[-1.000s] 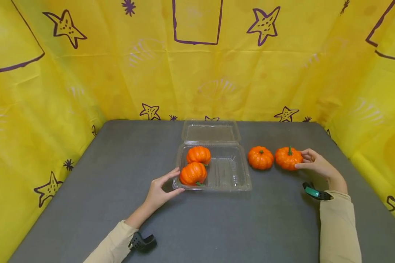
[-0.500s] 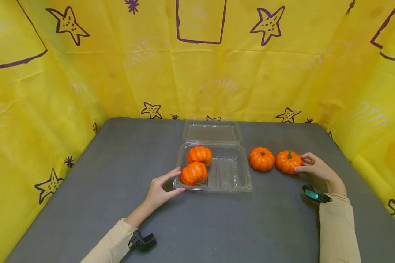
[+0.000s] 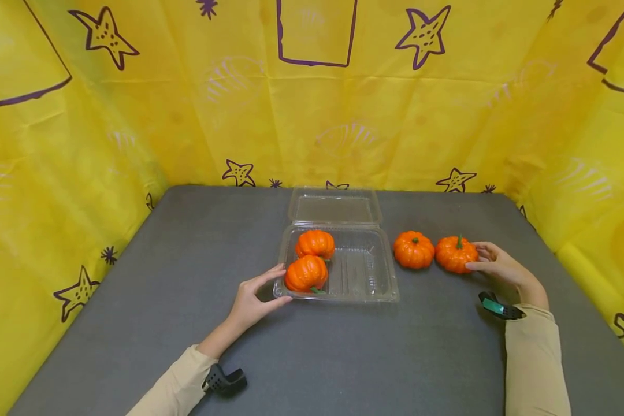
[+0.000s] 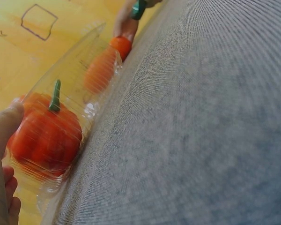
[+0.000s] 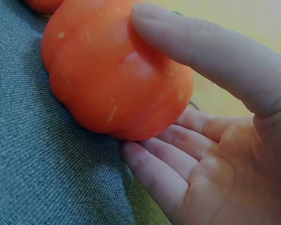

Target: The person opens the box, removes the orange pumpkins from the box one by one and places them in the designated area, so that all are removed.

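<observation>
My left hand (image 3: pixel 251 301) holds the near left corner of a clear plastic clamshell box (image 3: pixel 364 271), thumb at the front wall and fingers along the left side. Inside it, two small orange pumpkins lie at the left: a rear one (image 3: pixel 315 244) and a front one (image 3: pixel 305 274), whose green stem (image 4: pixel 55 96) shows in the left wrist view. Over on the right, my right hand (image 3: pixel 505 268) grips another orange pumpkin (image 5: pixel 112 70) from its right side, thumb on top and fingers low against it. A fourth pumpkin (image 3: pixel 413 250) sits between that one and the box.
The box's lid (image 3: pixel 335 207) lies folded back behind it. Everything rests on a grey cloth-covered table (image 3: pixel 374 358). Yellow printed fabric (image 3: pixel 301 127) encloses the back and both sides. Each wrist wears a dark band, the right one (image 3: pixel 499 306) with a green patch.
</observation>
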Motion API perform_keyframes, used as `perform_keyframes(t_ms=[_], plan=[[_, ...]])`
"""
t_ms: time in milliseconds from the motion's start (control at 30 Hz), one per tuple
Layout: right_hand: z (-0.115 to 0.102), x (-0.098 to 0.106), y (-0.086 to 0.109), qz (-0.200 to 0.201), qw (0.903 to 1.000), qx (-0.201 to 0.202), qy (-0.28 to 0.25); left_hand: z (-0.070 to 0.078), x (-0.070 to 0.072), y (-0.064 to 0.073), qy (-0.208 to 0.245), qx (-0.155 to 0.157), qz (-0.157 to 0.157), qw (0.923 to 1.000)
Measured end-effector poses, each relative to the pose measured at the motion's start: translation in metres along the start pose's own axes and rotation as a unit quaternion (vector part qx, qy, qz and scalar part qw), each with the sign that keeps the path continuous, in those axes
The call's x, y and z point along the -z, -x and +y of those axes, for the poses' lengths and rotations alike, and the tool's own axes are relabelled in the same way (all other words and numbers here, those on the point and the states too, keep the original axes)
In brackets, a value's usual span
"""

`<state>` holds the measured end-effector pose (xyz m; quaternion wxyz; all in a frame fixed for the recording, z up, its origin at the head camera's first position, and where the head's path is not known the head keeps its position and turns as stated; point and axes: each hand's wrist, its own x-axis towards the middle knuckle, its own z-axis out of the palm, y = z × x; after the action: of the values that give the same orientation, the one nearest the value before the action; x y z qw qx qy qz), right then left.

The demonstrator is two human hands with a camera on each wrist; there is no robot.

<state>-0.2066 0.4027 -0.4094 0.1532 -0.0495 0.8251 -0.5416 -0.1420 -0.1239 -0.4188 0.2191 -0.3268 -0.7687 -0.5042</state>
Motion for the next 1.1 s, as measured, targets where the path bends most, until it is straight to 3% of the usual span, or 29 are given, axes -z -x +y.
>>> perform_keyframes(t_ms=[233, 500, 600, 900, 1100], plan=[[-0.005, 0.001, 0.003, 0.004, 0.9988, -0.006, 0.049, 0.000, 0.000, 0.001, 0.001, 0.004, -0.004, 1.0000], [-0.011, 0.003, 0.006, 0.003, 0.9990, 0.007, 0.044, 0.000, 0.000, 0.001, 0.001, 0.001, -0.003, 1.0000], [-0.012, 0.003, 0.006, 0.017, 0.9986, 0.031, 0.040, 0.000, 0.000, 0.000, 0.002, 0.002, -0.003, 1.0000], [-0.029, -0.002, 0.012, 0.066, 0.9913, 0.107, -0.038, 0.000, 0.000, 0.000, 0.000, -0.005, -0.003, 1.0000], [-0.037, -0.008, 0.007, 0.050, 0.9719, 0.182, -0.140, -0.001, 0.001, 0.000, 0.002, -0.005, -0.004, 1.0000]])
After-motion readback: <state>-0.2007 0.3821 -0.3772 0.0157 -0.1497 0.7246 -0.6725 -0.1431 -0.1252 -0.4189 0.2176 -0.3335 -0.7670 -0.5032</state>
